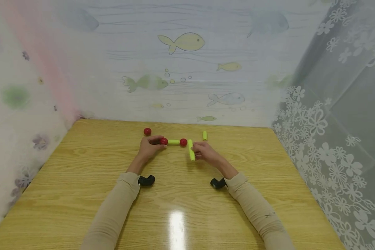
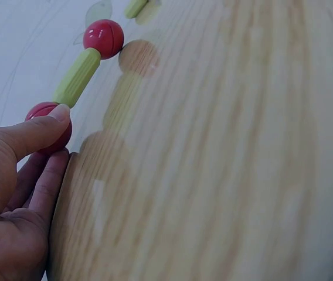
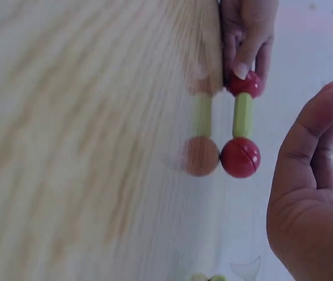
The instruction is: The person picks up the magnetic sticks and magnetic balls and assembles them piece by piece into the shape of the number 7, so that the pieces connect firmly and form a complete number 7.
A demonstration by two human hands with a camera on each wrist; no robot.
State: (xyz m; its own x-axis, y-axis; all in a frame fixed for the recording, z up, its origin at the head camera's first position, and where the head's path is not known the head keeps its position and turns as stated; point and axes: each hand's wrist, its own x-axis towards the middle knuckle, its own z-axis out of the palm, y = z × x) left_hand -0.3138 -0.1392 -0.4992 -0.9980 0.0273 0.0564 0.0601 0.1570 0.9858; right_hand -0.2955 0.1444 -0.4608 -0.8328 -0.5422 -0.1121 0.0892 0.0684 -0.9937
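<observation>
A short yellow-green rod (image 1: 174, 142) joins two red balls, one at each end. My left hand (image 1: 150, 148) pinches the left red ball (image 2: 48, 127) between thumb and fingers. At the other end, the right red ball (image 3: 240, 157) touches the tabletop. A longer yellow-green rod (image 1: 191, 150) is held by my right hand (image 1: 207, 152) just right of that ball, apart from it. In the right wrist view only part of this rod shows, at the edge.
Behind my left hand lies a loose red ball (image 1: 147, 131). Another short yellow-green rod (image 1: 205, 135) sits beyond my right hand. The wooden table (image 1: 187, 194) ends at a fish-patterned curtain (image 1: 187, 69). Black wrist devices (image 1: 147, 180) hang at both cuffs.
</observation>
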